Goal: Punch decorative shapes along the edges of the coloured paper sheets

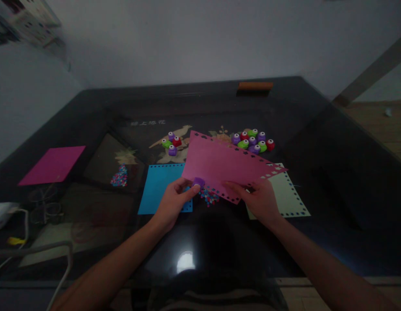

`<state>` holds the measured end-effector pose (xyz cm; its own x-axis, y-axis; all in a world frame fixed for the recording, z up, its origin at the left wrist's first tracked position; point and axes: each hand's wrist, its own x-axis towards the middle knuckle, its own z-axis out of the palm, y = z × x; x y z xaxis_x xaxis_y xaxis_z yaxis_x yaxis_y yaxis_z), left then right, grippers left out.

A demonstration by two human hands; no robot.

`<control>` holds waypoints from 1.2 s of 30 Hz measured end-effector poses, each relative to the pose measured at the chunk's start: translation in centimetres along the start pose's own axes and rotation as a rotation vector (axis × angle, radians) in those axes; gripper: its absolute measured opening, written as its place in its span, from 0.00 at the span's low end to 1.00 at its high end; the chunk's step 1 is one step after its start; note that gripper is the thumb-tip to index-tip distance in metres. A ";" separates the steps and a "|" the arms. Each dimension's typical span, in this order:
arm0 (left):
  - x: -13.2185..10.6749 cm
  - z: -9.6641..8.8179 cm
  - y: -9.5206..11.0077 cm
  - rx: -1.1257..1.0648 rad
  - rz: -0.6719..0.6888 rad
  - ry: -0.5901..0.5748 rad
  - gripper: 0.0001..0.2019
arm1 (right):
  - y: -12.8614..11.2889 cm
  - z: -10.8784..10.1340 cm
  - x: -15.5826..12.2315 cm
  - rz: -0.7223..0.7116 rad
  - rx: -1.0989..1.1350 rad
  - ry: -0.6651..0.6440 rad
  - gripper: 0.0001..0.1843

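A pink sheet of paper [219,162], tilted above the table, has cut-out shapes along several edges. My right hand [260,198] pinches its near edge. Closed around a small purple craft punch [199,182] is my left hand [174,201], with the punch at the paper's near left edge. Below the paper lies a small heap of coloured confetti [209,198]. Partly covered by the pink paper and my hands are a blue sheet [158,185] on the left and a pale green sheet [289,194] on the right, both with punched borders.
Several coloured punches [252,140] are grouped behind at the right, and a smaller group [172,142] at the left. Another confetti pile [120,176] and a magenta sheet [54,165] lie farther left. A brown cylindrical object [254,86] rests near the dark table's [200,242] far edge.
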<state>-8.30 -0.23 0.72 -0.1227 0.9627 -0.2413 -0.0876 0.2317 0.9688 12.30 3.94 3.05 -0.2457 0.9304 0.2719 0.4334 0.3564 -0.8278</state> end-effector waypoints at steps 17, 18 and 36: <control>0.1 -0.4 -0.1 -0.060 -0.008 -0.028 0.12 | 0.1 0.0 -0.2 0.033 -0.002 -0.001 0.08; 0.1 -0.4 -0.1 -0.059 -0.010 -0.028 0.12 | 0.1 0.0 -0.1 0.029 -0.006 0.002 0.08; 0.1 -0.4 -0.1 -0.023 0.000 -0.015 0.12 | -0.1 0.0 -0.2 0.033 0.013 0.008 0.07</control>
<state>-8.68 -0.23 0.57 -0.1082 0.9646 -0.2407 -0.1106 0.2289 0.9671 12.27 3.75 3.05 -0.2249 0.9423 0.2481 0.4297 0.3244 -0.8427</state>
